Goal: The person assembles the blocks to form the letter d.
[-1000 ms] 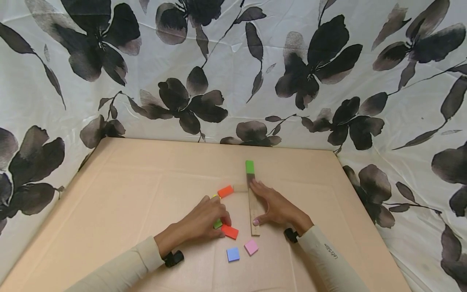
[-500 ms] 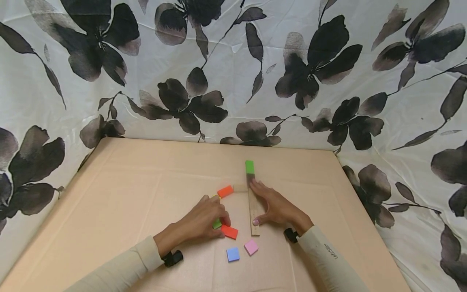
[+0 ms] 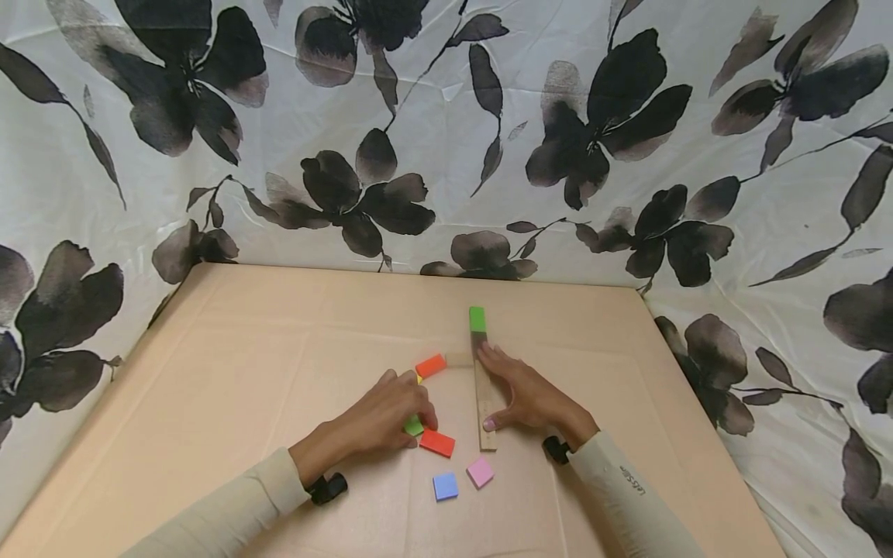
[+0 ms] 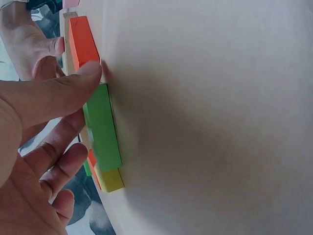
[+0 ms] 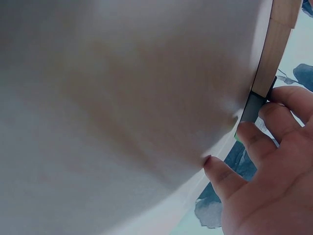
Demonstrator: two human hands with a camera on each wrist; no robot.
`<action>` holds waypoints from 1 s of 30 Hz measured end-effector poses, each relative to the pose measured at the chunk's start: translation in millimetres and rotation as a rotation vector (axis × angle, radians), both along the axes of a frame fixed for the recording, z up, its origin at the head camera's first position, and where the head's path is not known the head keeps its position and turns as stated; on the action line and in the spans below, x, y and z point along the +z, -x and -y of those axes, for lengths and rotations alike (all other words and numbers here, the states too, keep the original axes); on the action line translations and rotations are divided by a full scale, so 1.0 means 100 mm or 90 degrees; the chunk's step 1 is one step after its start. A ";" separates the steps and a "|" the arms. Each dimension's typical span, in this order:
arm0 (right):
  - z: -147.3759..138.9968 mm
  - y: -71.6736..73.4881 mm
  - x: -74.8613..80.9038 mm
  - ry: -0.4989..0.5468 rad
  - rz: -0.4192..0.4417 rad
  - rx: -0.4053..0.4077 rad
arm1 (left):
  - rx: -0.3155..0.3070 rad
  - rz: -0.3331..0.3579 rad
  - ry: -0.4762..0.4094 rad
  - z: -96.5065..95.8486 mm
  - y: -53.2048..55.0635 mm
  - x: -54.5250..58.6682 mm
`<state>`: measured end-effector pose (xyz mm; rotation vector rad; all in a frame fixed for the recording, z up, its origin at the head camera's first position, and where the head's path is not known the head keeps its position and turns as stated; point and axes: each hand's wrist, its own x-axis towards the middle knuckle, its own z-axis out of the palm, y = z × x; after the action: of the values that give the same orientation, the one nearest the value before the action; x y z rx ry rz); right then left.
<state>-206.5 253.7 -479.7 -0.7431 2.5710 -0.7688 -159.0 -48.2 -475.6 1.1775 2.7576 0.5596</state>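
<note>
My left hand (image 3: pixel 391 411) bends over a green block (image 4: pixel 102 127), pinching it between thumb and fingers. The thumb lies where the green block meets a red block (image 3: pixel 437 442). Beyond the green block is a yellow block (image 4: pixel 110 180), mostly covered by the hand in the head view. My right hand (image 3: pixel 530 391) rests along a straight row of wooden blocks (image 3: pixel 486 432), its thumb near the close end and its fingers spread toward the far end. A dark block (image 5: pixel 252 106) continues that row past the wood, and a bright green block (image 3: pixel 477 319) ends it.
An orange-red block (image 3: pixel 431 366) and a pale wooden block (image 3: pixel 459 360) link the curve to the straight row. Nearer me lie a blue block (image 3: pixel 446 487) and a pink block (image 3: pixel 480 473), apart from the others. A floral cloth (image 3: pixel 446 155) hangs behind the table (image 3: pixel 279 333).
My left hand has drawn slightly to the left, with the green block and the near red block shifting a little the same way. The right hand stays in place.
</note>
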 end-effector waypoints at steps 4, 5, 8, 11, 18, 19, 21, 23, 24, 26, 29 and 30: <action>0.00 0.00 -0.01 -0.006 -0.005 0.003 | -0.002 -0.004 -0.003 0.01 0.01 0.00; 0.00 0.00 -0.01 -0.007 -0.006 0.003 | -0.001 -0.003 -0.004 0.01 0.02 0.00; 0.00 0.00 -0.01 -0.005 -0.007 0.003 | 0.001 0.002 -0.009 0.02 0.02 -0.01; 0.01 0.00 0.00 -0.004 -0.004 0.000 | 0.003 0.005 -0.013 0.02 0.03 -0.02; 0.01 -0.01 0.00 -0.003 -0.003 -0.003 | 0.002 0.005 -0.019 0.03 0.05 -0.03; 0.01 -0.01 0.00 -0.003 -0.002 -0.003 | 0.001 0.004 -0.017 0.03 0.05 -0.03; 0.00 -0.01 0.00 -0.003 -0.003 -0.002 | 0.000 -0.003 -0.010 0.03 0.06 -0.03; 0.00 -0.01 0.00 -0.002 -0.002 -0.001 | -0.001 -0.008 -0.006 0.03 0.06 -0.03; 0.00 -0.01 0.00 -0.001 -0.003 0.000 | -0.001 -0.010 -0.005 0.03 0.06 -0.03; 0.00 -0.01 0.00 0.000 -0.003 0.001 | 0.001 -0.012 -0.005 0.03 0.06 -0.04; 0.00 -0.01 0.00 -0.002 -0.002 0.000 | 0.004 -0.010 -0.008 0.03 0.07 -0.04; 0.00 -0.01 0.00 -0.003 -0.002 0.000 | 0.005 -0.009 -0.008 0.03 0.06 -0.04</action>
<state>-205.9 253.5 -479.8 -0.7431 2.5755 -0.7628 -165.5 -51.0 -479.2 1.1790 2.7748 0.5728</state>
